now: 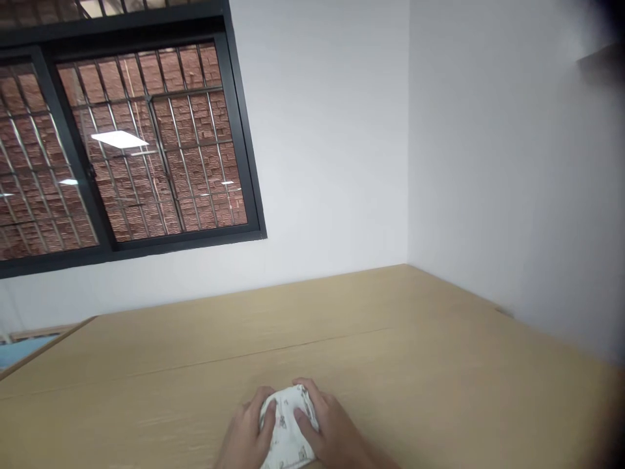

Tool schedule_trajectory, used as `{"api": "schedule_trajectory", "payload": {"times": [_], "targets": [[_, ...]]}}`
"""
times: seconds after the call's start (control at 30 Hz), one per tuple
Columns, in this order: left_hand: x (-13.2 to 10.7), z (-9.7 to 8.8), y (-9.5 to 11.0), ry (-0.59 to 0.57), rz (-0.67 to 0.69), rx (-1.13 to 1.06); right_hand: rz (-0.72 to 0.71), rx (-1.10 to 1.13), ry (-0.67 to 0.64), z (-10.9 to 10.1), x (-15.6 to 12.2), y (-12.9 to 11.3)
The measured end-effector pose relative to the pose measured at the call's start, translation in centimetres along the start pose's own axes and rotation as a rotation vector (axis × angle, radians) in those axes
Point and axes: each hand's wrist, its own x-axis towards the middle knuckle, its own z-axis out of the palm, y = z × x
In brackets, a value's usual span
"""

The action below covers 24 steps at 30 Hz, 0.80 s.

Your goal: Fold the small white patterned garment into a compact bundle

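Note:
A white bundle of cloth with small printed figures (287, 430) rests on the wooden surface at the bottom middle of the head view. It looks folded, but I cannot tell what kind of cloth item it is. My left hand (250, 430) grips its left side, thumb on top and fingers curled round the far edge. On the opposite side my right hand (332, 426) holds it the same way, with its thumb pressed on the top. The near end of the bundle runs out of the frame.
The light wooden tabletop (205, 404) has a thin seam across it and meets white walls (322, 143) behind and at the right. A dark-framed window (249, 130) with bars is at the upper left. Something light blue (24, 352) shows beyond the left edge.

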Motion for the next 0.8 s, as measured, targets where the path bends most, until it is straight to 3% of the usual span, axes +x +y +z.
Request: {"api": "schedule_trajectory", "payload": {"times": [0.27,0.4,0.5,0.67,0.8], "targets": [[0.1,1.8,-1.6,0.092,-0.009,-0.013,0.018,-0.05,0.043,1.0,0.1,0.4],[-0.2,1.6,-0.8,0.104,-0.061,-0.014,-0.024,-0.166,0.005,1.5,0.1,0.5],[-1.2,0.8,0.5,0.119,-0.094,-0.05,-0.022,-0.169,-0.011,1.1,-0.5,-1.0],[-5.5,-1.1,3.1,0.224,-0.117,-0.138,0.075,0.066,0.078,0.6,-3.0,-6.1],[-11.9,-3.2,6.1,0.416,-0.157,-0.076,0.159,0.521,0.158,3.1,-5.6,-10.7]]}}
